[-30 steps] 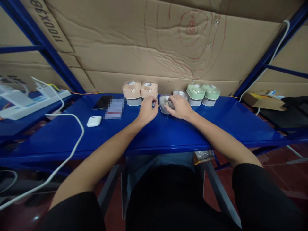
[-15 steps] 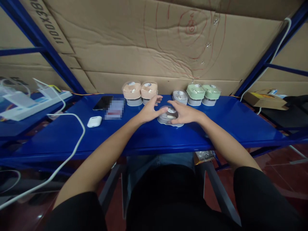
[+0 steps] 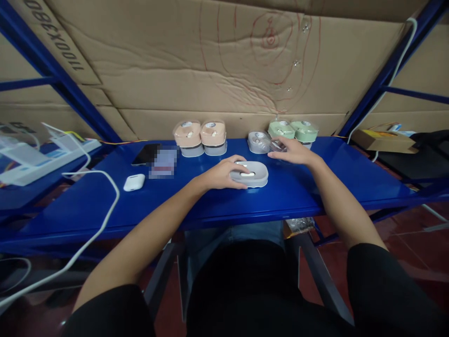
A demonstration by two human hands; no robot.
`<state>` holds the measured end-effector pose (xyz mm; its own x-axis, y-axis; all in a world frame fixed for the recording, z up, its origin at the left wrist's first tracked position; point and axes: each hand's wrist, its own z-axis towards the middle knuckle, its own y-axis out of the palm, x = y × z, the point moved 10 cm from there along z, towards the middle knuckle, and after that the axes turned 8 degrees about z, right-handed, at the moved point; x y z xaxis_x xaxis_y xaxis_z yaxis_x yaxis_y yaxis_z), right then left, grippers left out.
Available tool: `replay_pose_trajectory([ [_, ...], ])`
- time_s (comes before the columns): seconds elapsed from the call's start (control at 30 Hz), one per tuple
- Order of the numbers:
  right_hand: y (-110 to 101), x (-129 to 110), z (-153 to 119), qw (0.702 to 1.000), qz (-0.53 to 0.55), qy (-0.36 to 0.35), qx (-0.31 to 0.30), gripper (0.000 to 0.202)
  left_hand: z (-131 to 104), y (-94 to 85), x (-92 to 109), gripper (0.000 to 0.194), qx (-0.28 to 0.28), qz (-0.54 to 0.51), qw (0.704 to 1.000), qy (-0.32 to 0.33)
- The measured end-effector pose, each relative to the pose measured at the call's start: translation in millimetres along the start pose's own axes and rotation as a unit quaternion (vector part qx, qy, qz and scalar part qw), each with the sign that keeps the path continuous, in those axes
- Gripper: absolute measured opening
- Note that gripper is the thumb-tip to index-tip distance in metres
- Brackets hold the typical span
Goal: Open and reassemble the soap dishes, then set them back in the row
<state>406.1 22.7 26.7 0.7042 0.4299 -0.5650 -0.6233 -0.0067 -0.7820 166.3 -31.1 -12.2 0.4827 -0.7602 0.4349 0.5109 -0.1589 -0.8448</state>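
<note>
A grey oval lidded container stands on the blue table, a small white handle on its top. My left hand is wrapped round its left end, thumb on the near side and fingers over the top. Further right and back, my right hand holds a clear plastic cover, partly hidden by the fingers. Behind it are two green containers under clear covers, and a grey covered piece to their left. Two peach containers with grey bases stand at the back, left of centre.
On the left of the blue table lie a white earbud case, a dark phone and a blurred rectangle. A white cable crosses the left side near a power strip. A cardboard box sits at far right.
The clear cover has come off the grey container and moved right with my right hand. My left hand has lowered onto the container's left end and closed round it.
</note>
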Motion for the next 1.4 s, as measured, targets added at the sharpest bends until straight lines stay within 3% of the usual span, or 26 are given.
replay_pose_trajectory([
  [0.07,-1,12,0,1.0,-0.004,0.021,0.002,0.087,0,0.8,4,0.039,-0.002,0.005,1.0,-0.005],
  [0.2,0,13,1,1.0,0.0,0.022,-0.002,0.087,1,-11.8,-2,0.027,0.065,-0.012,0.998,-0.023],
  [0.3,1,11,0,1.0,-0.006,0.018,-0.012,0.087,-1,-31.8,-17,0.035,0.124,-0.007,0.991,-0.05],
  [0.43,10,16,-1,0.998,-0.026,0.014,-0.056,0.086,-9,-57.7,-44,0.044,0.165,0.085,0.976,-0.116],
  [0.53,21,23,0,0.994,-0.053,-0.001,-0.092,0.088,-14,-60.8,-65,0.042,0.139,0.145,0.966,-0.161],
  [0.7,33,33,2,0.99,-0.082,-0.002,-0.117,0.098,-11,-44.4,-80,0.034,0.058,0.178,0.969,-0.161],
  [0.83,33,31,1,0.989,-0.081,0.005,-0.121,0.102,-11,-52.1,-68,0.036,0.102,0.155,0.97,-0.157],
  [0.97,28,27,-1,0.991,-0.079,0.016,-0.105,0.099,-9,-57.9,-30,0.038,0.154,0.111,0.977,-0.102],
  [1.07,21,22,-1,0.993,-0.079,0.016,-0.082,0.089,-4,-34.6,1,0.038,0.089,0.085,0.991,-0.048],
  [1.2,5,16,-1,0.998,-0.05,0.02,-0.025,0.093,1,-0.4,19,0.038,0.007,0.096,0.995,-0.041],
  [1.4,-4,-6,-4,0.998,-0.009,-0.038,0.044,0.097,0,16.8,31,0.046,-0.012,0.163,0.986,-0.03],
])
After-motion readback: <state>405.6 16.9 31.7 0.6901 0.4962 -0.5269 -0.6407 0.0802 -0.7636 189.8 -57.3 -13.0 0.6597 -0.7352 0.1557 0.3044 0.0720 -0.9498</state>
